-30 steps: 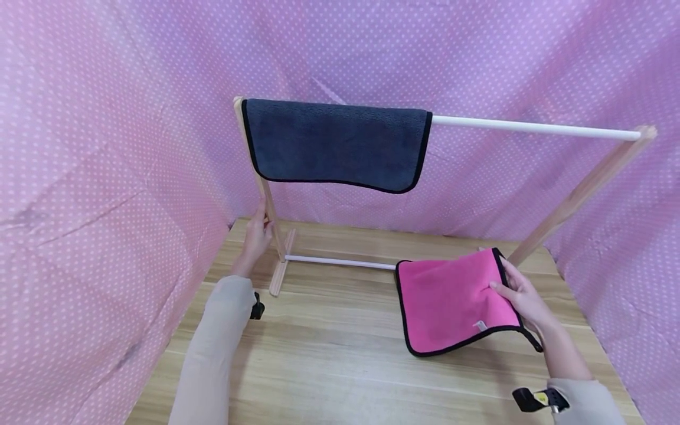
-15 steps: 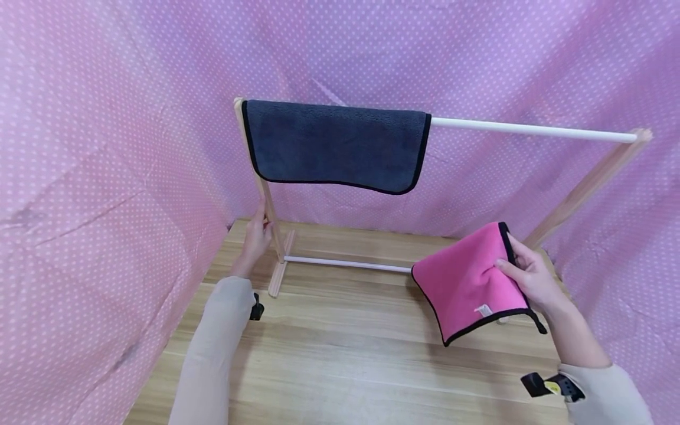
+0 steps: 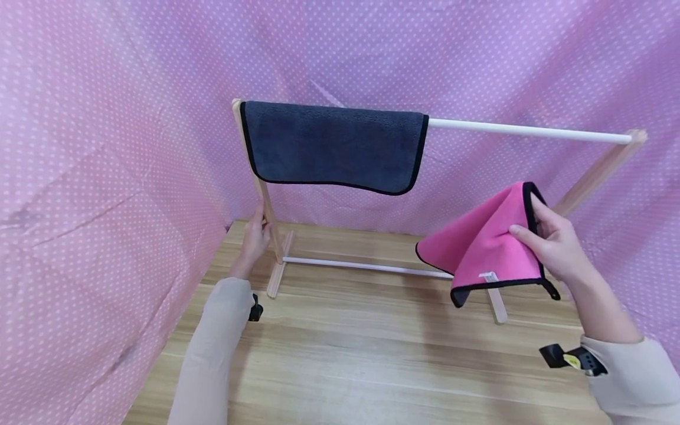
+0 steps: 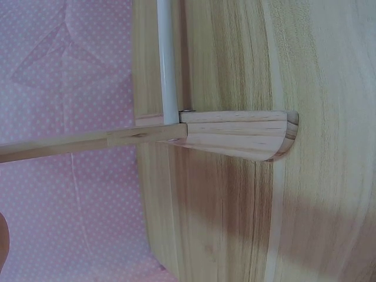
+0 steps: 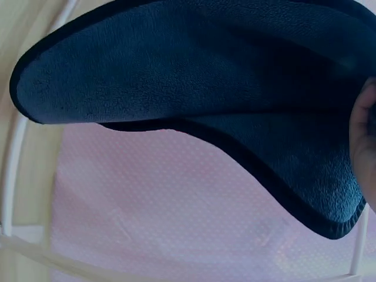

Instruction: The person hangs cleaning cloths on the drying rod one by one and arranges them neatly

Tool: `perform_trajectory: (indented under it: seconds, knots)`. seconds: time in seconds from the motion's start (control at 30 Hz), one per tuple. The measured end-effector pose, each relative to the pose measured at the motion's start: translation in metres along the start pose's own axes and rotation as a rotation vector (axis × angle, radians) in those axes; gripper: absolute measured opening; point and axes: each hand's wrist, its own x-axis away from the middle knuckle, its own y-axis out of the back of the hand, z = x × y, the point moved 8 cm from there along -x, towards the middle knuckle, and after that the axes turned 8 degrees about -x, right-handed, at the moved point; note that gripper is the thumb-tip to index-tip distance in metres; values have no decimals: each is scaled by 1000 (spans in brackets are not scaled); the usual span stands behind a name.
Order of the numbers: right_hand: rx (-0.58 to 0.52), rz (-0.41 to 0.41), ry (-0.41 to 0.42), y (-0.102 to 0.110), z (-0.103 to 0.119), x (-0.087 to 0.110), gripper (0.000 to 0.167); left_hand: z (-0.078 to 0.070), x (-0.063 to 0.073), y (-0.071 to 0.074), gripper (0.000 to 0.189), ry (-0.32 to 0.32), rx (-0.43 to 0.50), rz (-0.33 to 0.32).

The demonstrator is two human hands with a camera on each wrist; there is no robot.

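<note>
My right hand pinches a pink towel with black edging by its right side, lifted off the table. The towel's dark grey back fills the upper part of the right wrist view. My left hand touches the left wooden post of a drying rack; whether the fingers curl round the post is hard to see. A dark grey towel hangs over the left half of the rack's white top bar. The left wrist view shows the post's foot and the low white bar.
The rack stands on a wood-grain table. Its right post slants behind the right hand, and its right foot shows below the pink towel. Pink polka-dot curtains surround the table at the back and sides.
My right hand has risen and moved right, lifting the pink towel off the table so it folds and droops. The left hand and the grey towel have hardly moved.
</note>
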Motion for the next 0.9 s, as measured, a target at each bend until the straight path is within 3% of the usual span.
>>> perform_trajectory:
  seconds: [0.07, 0.33, 0.7, 0.9]
  knots:
    - [38, 9, -2, 2, 4, -6, 63, 1, 1, 0, 67, -7, -2, -7]
    - [402, 16, 78, 9, 22, -32, 60, -2, 4, 2, 74, -60, -26, -38]
    - [598, -73, 241, 16, 47, -74, 44, 0, 2, 1, 64, -35, -30, -24]
    - [653, -115, 265, 23, 58, -97, 42, 1, 0, -1, 64, -27, -13, -5]
